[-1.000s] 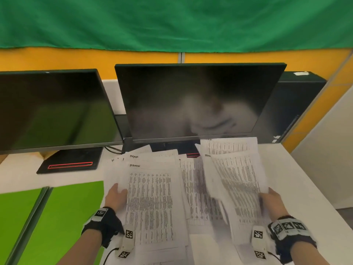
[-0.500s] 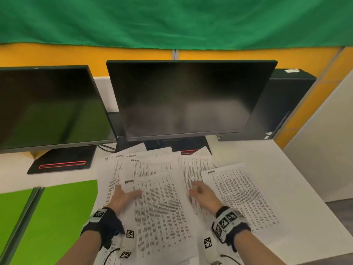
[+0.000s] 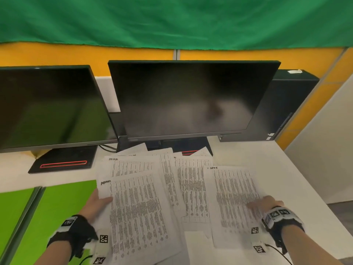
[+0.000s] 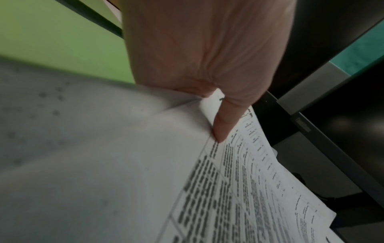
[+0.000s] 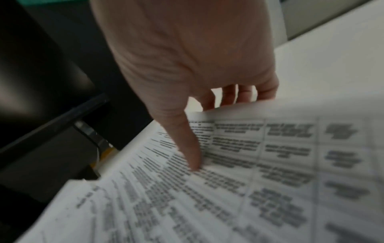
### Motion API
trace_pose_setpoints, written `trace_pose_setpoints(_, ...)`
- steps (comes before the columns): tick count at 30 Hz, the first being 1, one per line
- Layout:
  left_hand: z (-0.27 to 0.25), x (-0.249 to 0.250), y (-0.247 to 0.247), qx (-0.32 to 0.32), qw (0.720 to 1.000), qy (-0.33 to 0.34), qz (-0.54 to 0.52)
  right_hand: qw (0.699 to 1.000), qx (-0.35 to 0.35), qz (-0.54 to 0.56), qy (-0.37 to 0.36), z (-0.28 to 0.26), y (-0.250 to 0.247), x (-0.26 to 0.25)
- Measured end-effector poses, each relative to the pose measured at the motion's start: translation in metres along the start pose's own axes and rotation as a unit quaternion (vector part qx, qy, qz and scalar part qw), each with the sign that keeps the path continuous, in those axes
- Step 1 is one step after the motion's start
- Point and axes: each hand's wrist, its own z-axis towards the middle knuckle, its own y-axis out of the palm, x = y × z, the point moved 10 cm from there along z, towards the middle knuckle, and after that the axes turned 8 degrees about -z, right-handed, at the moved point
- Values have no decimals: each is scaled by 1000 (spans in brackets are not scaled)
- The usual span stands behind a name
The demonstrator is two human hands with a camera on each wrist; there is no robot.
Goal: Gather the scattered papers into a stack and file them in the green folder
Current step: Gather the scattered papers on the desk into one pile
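Several printed papers [image 3: 172, 188] lie fanned out on the white desk in front of the middle monitor. My left hand [image 3: 101, 199] pinches the left edge of the large left sheet [image 3: 141, 217], with the thumb [image 4: 222, 125] on top and the fingers hidden beneath the left sheet [image 4: 239, 189]. My right hand [image 3: 261, 202] holds the right sheet [image 3: 235, 197] at its right edge, thumb [image 5: 187, 144] on the print and fingers [image 5: 239, 95] curled under the edge. The green folder [image 3: 57, 217] lies open at the left, beside the pile.
Two dark monitors [image 3: 183, 100] [image 3: 47, 108] stand behind the papers, their bases [image 3: 63, 163] on the desk. A black computer case [image 3: 286, 104] sits at the back right. The desk edge [image 3: 305, 188] runs diagonally along the right.
My right hand laid its lifted sheet down at the right, pressed on the middle papers, then moved right to that sheet's edge. My left hand stayed at the pile's left edge.
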Motion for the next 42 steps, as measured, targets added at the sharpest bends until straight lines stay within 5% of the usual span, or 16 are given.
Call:
trace_pose_setpoints(6,-2,-12,-2,24,1000,8,-5,984,11,76,-160,-26,-14,-84)
trace_pose_setpoints(11,-3,-15,5,36,999,-9,-11,984,9,31,-173,-49,11,-128)
trace_pose_setpoints(16,-17,-8,19,51,999,-14,-13,978,-99,128,-133,-49,37,-128)
trace_pose_setpoints(20,-14,-7,24,63,998,-2,3,945,-145,184,-229,-69,25,-140)
trace_pose_setpoints(26,-4,2,34,47,998,23,47,878,106,144,-444,-162,-107,-166)
trace_pose_setpoints(30,-6,8,40,46,996,42,69,843,100,332,-411,-177,-157,-159)
trace_pose_setpoints(36,29,-26,35,28,998,22,46,775,-16,549,-312,-159,-129,-166)
trace_pose_setpoints(39,48,-42,29,26,998,18,56,795,-103,528,-280,-147,-73,-181)
trace_pose_setpoints(42,-5,7,42,39,999,22,30,840,-162,442,-270,-147,-3,-192)
